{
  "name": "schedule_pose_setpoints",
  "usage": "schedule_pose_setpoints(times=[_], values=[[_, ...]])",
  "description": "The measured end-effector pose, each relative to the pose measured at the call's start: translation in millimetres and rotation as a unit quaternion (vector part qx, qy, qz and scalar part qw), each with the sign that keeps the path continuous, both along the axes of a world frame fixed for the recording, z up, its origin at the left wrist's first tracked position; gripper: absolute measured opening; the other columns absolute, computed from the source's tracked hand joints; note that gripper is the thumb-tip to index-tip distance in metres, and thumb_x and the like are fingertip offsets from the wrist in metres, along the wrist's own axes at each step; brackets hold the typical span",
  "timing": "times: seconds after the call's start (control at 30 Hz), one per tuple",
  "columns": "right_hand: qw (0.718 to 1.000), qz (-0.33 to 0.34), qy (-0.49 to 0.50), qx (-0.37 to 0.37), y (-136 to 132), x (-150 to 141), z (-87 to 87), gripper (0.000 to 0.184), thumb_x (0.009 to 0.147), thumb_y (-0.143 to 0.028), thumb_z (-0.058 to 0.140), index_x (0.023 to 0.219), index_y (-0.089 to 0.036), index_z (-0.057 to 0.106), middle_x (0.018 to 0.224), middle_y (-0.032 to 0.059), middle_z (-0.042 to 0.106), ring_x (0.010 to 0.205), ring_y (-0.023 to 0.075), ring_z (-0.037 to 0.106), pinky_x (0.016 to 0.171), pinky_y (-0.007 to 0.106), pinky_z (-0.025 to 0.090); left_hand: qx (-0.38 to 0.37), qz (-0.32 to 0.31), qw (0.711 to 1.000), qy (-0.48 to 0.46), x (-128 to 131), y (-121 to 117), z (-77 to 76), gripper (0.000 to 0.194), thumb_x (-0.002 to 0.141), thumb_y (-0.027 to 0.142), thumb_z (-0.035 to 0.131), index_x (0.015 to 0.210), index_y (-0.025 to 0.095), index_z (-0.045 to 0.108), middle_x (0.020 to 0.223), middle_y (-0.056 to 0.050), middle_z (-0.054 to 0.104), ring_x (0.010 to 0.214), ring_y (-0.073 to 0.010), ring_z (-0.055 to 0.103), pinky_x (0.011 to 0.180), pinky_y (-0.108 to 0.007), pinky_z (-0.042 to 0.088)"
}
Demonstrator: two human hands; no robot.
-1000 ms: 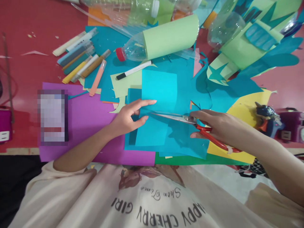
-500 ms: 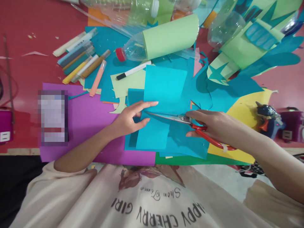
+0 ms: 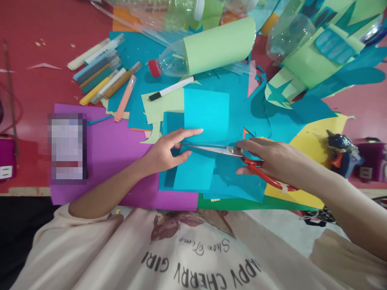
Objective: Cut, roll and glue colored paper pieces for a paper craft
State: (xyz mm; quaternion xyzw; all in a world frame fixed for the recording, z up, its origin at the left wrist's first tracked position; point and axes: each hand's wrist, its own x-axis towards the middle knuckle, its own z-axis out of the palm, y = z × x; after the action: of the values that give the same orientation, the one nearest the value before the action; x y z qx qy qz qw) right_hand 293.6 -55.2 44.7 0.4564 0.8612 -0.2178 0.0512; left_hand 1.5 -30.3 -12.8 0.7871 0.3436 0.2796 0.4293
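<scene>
My right hand (image 3: 272,156) grips red-handled scissors (image 3: 254,166), whose blades lie nearly closed across a bright blue sheet of paper (image 3: 207,110). Along the blades a cut line parts the upper piece from the lower piece (image 3: 193,173); whether they still join at the left edge is hidden by my fingers. My left hand (image 3: 167,150) holds the sheet's left edge, index finger on the upper piece and thumb by the lower one. The blade tips end close to these fingers. Darker blue paper (image 3: 238,181) lies underneath.
A bottle wrapped in light green paper (image 3: 219,46) lies beyond the sheet, near a black-capped marker (image 3: 172,88). Several markers (image 3: 102,72) are piled at left, above a phone (image 3: 68,149) on purple paper (image 3: 121,137). Paper-covered bottle crafts (image 3: 317,60) crowd the far right.
The scissor blades have closed further, their tips reaching the left edge by my fingers. The upper piece of the blue sheet has swung and settled lower, its right edge further left.
</scene>
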Motion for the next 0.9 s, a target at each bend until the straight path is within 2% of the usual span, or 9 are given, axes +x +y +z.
schedule_pose_setpoints(times=[0.37, 0.5, 0.6, 0.7, 0.77, 0.83, 0.9], values=[[1.0, -0.008, 0.019, 0.008, -1, -1, -5.3, 0.077, 0.088, -0.077, 0.022, 0.111, -0.019, 0.067, 0.079, 0.0127, 0.07, 0.055, 0.0199, 0.061, 0.048, 0.028, 0.042, 0.02, -0.016, 0.999, -0.025, 0, 1, 1.2, 0.054, 0.087, 0.011, 0.06, 0.136, 0.03, 0.052, 0.121, -0.003, 0.066, 0.053, -0.0022, 0.036, 0.051, -0.013, 0.04], [1.0, -0.008, 0.024, 0.018, -3, 2, -7.5, 0.075, 0.089, -0.076, 0.021, 0.109, -0.02, 0.067, 0.075, 0.0118, 0.069, 0.055, 0.0208, 0.062, 0.046, 0.029, 0.04, 0.018, -0.022, 0.999, -0.017, 1, 0, 1.6, 0.051, 0.088, 0.013, 0.058, 0.136, 0.029, 0.052, 0.121, -0.004, 0.066, 0.059, -0.0034, 0.046, 0.052, -0.014, 0.041], [0.999, -0.02, 0.021, 0.015, -5, 6, -9.1, 0.073, 0.088, -0.076, 0.024, 0.111, -0.022, 0.066, 0.081, 0.0122, 0.07, 0.057, 0.0217, 0.064, 0.047, 0.029, 0.042, 0.006, -0.012, 1.0, -0.004, 2, 0, 1.0, 0.047, 0.09, 0.016, 0.055, 0.136, 0.026, 0.052, 0.123, -0.006, 0.065, 0.076, -0.0073, 0.06, 0.055, -0.013, 0.044], [0.999, -0.047, 0.001, 0.004, -8, 12, -7.8, 0.074, 0.087, -0.077, 0.022, 0.112, -0.022, 0.066, 0.089, 0.0138, 0.072, 0.059, 0.021, 0.064, 0.05, 0.03, 0.044, -0.007, 0.014, 1.0, 0.014, 3, 1, -1.0, 0.045, 0.091, 0.016, 0.052, 0.136, 0.022, 0.052, 0.129, -0.009, 0.062, 0.092, -0.0112, 0.065, 0.058, -0.013, 0.046], [0.997, -0.073, -0.024, -0.008, -10, 19, -5.2, 0.077, 0.087, -0.078, 0.019, 0.11, -0.022, 0.066, 0.092, 0.015, 0.072, 0.059, 0.0203, 0.063, 0.052, 0.031, 0.045, -0.012, 0.02, 0.999, 0.026, 3, 2, -2.6, 0.045, 0.092, 0.017, 0.05, 0.137, 0.022, 0.051, 0.131, -0.009, 0.062, 0.093, -0.0114, 0.065, 0.06, -0.014, 0.047], [0.992, -0.11, -0.049, -0.022, -13, 27, -2.4, 0.083, 0.083, -0.083, 0.016, 0.106, -0.021, 0.067, 0.086, 0.0146, 0.072, 0.055, 0.0197, 0.06, 0.051, 0.031, 0.044, -0.017, 0.012, 0.999, 0.034, 5, 1, -3.9, 0.045, 0.093, 0.019, 0.05, 0.138, 0.022, 0.05, 0.131, -0.009, 0.062, 0.088, -0.0099, 0.063, 0.062, -0.015, 0.047], [0.984, -0.161, -0.067, -0.03, -17, 38, -0.9, 0.087, 0.077, -0.089, 0.017, 0.102, -0.022, 0.068, 0.07, 0.0113, 0.068, 0.05, 0.0191, 0.056, 0.048, 0.031, 0.043, -0.024, 0.004, 0.999, 0.042, 8, 0, -4.6, 0.045, 0.094, 0.021, 0.049, 0.139, 0.023, 0.049, 0.131, -0.009, 0.063, 0.08, -0.0079, 0.061, 0.062, -0.016, 0.047]])
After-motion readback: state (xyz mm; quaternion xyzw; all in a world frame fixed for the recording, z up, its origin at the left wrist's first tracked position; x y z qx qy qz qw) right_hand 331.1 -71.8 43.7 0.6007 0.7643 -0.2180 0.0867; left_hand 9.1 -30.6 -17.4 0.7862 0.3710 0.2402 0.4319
